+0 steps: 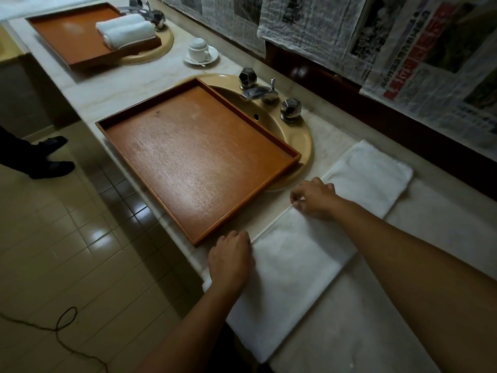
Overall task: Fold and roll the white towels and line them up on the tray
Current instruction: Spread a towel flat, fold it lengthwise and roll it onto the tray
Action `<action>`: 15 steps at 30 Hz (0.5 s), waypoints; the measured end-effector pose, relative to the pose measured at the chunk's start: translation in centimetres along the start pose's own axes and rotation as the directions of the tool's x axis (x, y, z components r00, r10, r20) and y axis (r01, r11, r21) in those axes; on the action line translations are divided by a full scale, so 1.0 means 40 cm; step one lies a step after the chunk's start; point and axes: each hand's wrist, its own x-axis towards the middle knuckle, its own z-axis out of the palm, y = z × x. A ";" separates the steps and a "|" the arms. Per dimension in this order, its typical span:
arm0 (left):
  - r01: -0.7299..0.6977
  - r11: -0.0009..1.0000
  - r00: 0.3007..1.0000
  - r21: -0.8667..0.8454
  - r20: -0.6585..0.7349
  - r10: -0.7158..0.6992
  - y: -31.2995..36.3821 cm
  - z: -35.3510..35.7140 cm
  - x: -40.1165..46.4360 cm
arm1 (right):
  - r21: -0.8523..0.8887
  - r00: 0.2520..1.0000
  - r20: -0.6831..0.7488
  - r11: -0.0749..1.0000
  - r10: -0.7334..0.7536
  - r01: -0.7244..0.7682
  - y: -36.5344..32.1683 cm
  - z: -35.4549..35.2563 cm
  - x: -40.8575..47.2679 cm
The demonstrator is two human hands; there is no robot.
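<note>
A white towel [290, 267] lies folded flat on the marble counter, its near end hanging over the front edge. My left hand [230, 261] holds its left edge with curled fingers. My right hand [313, 196] pinches the towel's far left corner. A second folded white towel [373, 175] lies just beyond, partly under my right hand. A brown wooden tray [199, 157] sits over the near sink, bare inside, to the left of both towels.
A far tray [72, 39] on another sink holds two rolled white towels [125, 30]. A cup on a saucer [200, 51] stands between the sinks. Chrome taps [265, 92] sit behind the near tray. Newspapers cover the wall. A person's shoes [51, 157] are on the tiled floor.
</note>
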 end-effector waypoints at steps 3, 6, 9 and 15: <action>0.012 1.000 1.000 -0.018 0.005 -0.011 -0.002 0.001 0.003 | -0.108 1.000 -0.013 0.994 0.020 -0.022 -0.009 0.018 0.013; 0.002 1.000 1.000 0.031 0.022 -0.003 -0.013 -0.005 0.002 | -0.011 0.991 -0.102 0.996 0.083 -0.085 -0.004 0.035 0.003; -0.050 0.982 0.996 0.184 0.080 0.036 -0.021 -0.037 -0.004 | 0.141 0.929 -0.319 0.979 0.186 -0.147 0.020 0.052 -0.041; -0.410 0.895 0.910 0.174 0.018 0.414 0.067 -0.015 0.029 | 0.178 0.907 -0.342 0.965 0.246 -0.194 0.045 0.127 -0.107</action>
